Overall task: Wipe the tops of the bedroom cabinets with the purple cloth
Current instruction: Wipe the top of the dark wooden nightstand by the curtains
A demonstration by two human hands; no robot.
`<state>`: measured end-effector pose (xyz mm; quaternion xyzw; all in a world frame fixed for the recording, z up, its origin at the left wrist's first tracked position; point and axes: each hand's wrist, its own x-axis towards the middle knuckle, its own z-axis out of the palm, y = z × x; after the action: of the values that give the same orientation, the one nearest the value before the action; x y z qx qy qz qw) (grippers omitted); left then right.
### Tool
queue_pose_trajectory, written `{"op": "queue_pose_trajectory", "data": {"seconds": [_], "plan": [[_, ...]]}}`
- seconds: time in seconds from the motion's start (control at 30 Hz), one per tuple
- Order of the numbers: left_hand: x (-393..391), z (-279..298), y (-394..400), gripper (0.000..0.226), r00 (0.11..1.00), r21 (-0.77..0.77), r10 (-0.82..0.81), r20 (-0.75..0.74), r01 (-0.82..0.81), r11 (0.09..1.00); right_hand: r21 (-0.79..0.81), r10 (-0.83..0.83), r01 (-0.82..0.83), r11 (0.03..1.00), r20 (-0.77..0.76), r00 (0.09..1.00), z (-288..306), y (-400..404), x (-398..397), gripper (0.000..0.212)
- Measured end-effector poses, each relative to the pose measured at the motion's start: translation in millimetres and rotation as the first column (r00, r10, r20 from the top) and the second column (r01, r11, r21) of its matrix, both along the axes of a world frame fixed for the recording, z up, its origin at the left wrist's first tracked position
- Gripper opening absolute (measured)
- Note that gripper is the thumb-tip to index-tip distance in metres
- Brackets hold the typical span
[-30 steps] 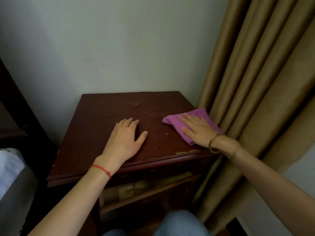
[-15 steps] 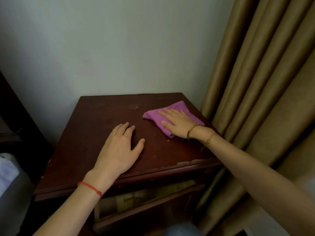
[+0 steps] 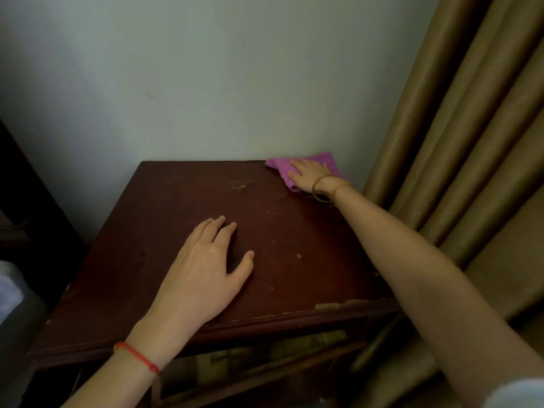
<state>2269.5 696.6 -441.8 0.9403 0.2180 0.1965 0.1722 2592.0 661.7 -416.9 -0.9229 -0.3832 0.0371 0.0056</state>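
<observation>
The dark red wooden cabinet [image 3: 164,231] stands against the pale wall, its top scratched and specked with crumbs. The purple cloth [image 3: 279,166] lies at the top's far right corner, by the wall. My right hand [image 3: 307,175] presses flat on the cloth with straight fingers and covers most of it. My left hand [image 3: 206,269] rests flat on the bare top near the front edge, fingers spread, holding nothing.
Tan curtains [image 3: 459,148] hang close along the cabinet's right side. The cabinet's front edge [image 3: 332,306] is chipped, and an open shelf below holds pale items. A dark bed frame and white bedding [image 3: 11,293] lie at the left.
My right hand has slid the purple cloth from the front right of the top back to the far right corner. My left hand has stayed flat in place.
</observation>
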Motion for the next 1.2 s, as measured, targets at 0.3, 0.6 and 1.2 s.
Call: {"op": "queue_pose_trajectory", "data": {"seconds": [0.3, 0.6, 1.2], "plan": [[1, -2, 2, 0.069, 1.000, -0.004, 0.000, 0.024, 0.000, 1.000, 0.033, 0.328, -0.328, 0.944, 0.011, 0.945, -10, 15, -39, 0.055], [0, -3, 3, 0.070, 0.999, 0.002, -0.008, 0.031, 0.008, 1.000, 0.009, 0.021, -0.021, 1.000, -0.001, 1.000, 3, 18, 4, 0.058], [1, -3, 4, 0.066, 0.999, 0.014, -0.014, 0.035, 0.013, 1.000, 0.100, 0.284, -0.279, 0.955, -0.044, 0.958, -3, -88, -99, 0.056]]}}
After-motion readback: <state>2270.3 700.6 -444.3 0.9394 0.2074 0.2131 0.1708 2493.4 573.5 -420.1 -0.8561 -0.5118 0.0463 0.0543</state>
